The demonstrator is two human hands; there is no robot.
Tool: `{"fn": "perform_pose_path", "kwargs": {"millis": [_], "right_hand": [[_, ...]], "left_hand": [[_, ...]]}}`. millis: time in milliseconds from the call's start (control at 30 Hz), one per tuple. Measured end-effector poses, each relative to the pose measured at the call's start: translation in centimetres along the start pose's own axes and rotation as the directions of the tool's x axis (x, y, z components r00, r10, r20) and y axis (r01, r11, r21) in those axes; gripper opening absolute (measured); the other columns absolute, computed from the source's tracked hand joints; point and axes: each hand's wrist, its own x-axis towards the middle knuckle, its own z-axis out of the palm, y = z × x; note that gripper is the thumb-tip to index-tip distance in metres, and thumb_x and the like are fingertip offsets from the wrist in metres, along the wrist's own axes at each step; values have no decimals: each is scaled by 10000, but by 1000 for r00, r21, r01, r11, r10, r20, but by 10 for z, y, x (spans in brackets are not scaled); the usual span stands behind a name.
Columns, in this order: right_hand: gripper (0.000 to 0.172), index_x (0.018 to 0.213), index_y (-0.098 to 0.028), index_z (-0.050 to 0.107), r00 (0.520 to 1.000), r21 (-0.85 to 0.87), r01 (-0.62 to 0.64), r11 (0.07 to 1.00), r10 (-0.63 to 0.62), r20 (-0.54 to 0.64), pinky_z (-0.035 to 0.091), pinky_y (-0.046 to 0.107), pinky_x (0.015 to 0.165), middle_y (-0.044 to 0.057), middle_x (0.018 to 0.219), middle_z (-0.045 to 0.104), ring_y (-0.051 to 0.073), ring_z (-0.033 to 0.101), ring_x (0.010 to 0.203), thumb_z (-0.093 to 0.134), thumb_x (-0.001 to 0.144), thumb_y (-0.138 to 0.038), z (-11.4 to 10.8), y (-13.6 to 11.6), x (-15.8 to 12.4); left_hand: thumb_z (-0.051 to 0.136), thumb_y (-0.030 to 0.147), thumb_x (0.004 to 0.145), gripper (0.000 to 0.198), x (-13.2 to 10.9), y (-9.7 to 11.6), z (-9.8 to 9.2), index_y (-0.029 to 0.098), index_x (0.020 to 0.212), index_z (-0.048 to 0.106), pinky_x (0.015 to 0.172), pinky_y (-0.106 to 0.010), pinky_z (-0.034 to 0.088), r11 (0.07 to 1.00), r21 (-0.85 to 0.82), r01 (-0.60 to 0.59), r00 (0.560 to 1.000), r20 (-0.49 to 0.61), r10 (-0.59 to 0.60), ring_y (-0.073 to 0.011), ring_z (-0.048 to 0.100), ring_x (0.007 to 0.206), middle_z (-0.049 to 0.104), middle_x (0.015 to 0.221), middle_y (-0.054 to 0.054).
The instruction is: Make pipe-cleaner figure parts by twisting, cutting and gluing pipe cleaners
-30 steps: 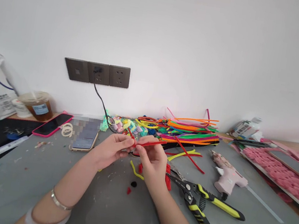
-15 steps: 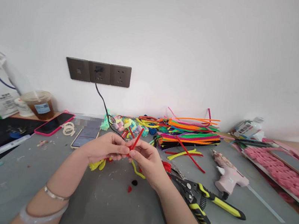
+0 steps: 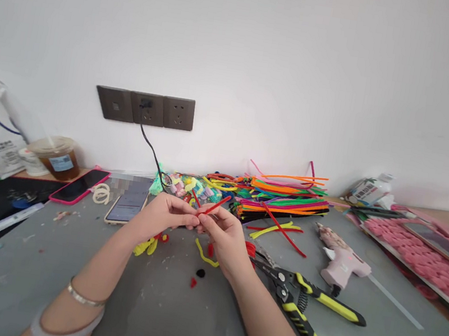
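Observation:
My left hand (image 3: 163,216) and my right hand (image 3: 225,239) meet above the grey table (image 3: 166,318), and their fingertips pinch a thin red pipe cleaner (image 3: 213,206) between them. Its free end slants up to the right. Just under my hands lie a bent yellow piece (image 3: 204,256), a yellow and red scrap (image 3: 147,245), and small black and red bits (image 3: 200,273). Both wrists rest low over the table.
A heap of coloured pipe cleaners (image 3: 283,199) lies behind my hands. Yellow-handled cutters (image 3: 305,306) and a pink glue gun (image 3: 341,260) are to the right, with a tray of pink pieces (image 3: 423,259) beyond. Two phones (image 3: 127,204), a drink cup (image 3: 56,155) and wall sockets (image 3: 144,108) are on the left.
The red pipe cleaner's free end has swung from lying almost level to the right, up to nearly upright, then back down to a slant. My hands stay together at the same place.

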Motion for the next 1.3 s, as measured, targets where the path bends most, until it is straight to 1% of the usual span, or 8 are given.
{"fn": "perform_pose_path", "kwargs": {"millis": [267,433,633,767,867,1000,1133,1300], "right_hand": [[308,694,-195,645,998,-27,-3,1000,1,-56,541,274,577,-12,621,655,132,609,556,806,700,-456,1,-3,0],[304,726,-193,640,998,-126,40,991,-45,-37,539,274,590,-9,652,667,130,611,580,776,739,-465,0,-5,-1],[336,743,-193,650,998,-180,60,982,-65,-20,525,291,564,-7,625,631,151,592,580,767,728,-507,1,-5,-1],[275,782,-194,644,988,-217,137,967,-148,-34,502,276,541,-5,660,614,139,560,575,719,798,-459,1,-5,-2],[153,805,-202,631,919,-304,352,885,-389,-66,498,267,567,18,773,610,148,578,672,667,863,-339,1,-7,-5],[88,810,-211,639,754,-528,571,628,-656,35,512,311,677,39,840,590,179,591,817,626,885,-167,1,-12,-9],[123,820,-220,645,672,-647,615,451,-729,131,509,332,693,37,849,599,179,603,797,638,866,-106,0,-17,-11],[155,835,-229,638,630,-681,645,348,-746,215,510,324,678,33,855,580,170,601,773,628,865,-77,-3,-18,-10]], "left_hand": [[725,368,767,212,-1,4,3,171,705,773,595,-236,440,998,27,-48,999,6,48,-139,577,608,721,681,-38],[692,368,790,223,-2,3,2,157,746,749,720,-268,478,996,76,-54,999,11,53,-170,611,726,711,742,-47],[660,349,815,205,-2,6,1,162,741,698,664,-250,438,985,147,-90,996,27,87,-152,570,697,651,706,-15],[707,385,789,233,-1,4,8,157,741,707,602,-227,399,996,30,-82,996,-25,82,-122,528,644,633,696,-5],[758,446,745,298,3,-2,21,156,708,701,511,-202,343,964,-264,-21,997,-71,2,-94,485,583,598,648,9],[843,425,668,332,5,-7,39,128,670,694,475,-169,333,795,-604,64,996,-9,-87,-72,486,586,587,633,5],[895,363,612,324,4,-7,46,114,650,691,451,-148,331,655,-752,74,994,0,-113,-49,482,573,599,645,8],[905,340,601,303,2,-5,48,124,678,707,436,-145,334,608,-789,89,992,18,-122,-45,481,561,600,640,17]]}}
